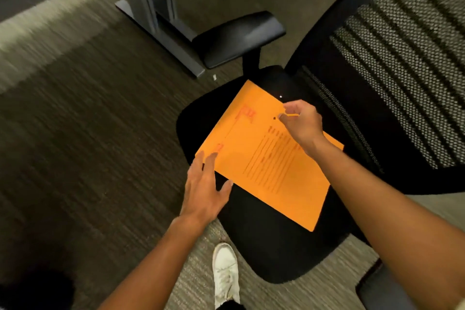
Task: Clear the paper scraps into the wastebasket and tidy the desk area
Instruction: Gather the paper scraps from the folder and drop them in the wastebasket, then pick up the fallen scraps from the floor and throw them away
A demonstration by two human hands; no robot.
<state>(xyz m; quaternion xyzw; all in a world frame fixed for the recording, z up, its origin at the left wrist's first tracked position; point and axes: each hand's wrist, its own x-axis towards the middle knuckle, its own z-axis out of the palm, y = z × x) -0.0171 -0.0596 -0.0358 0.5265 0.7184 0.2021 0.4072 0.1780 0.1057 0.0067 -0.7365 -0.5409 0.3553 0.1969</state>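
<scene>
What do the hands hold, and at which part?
The right hand pinches the orange envelope at its far edge; the left hand lies open at its near corner.

Office workspace, floor level beside a desk.
Evidence: mesh-backed swivel chair [392, 63] with padded armrest [239, 38], grey metal desk leg [151, 0], low-pile commercial carpet [88, 133], printed orange envelope [264, 156].
</scene>
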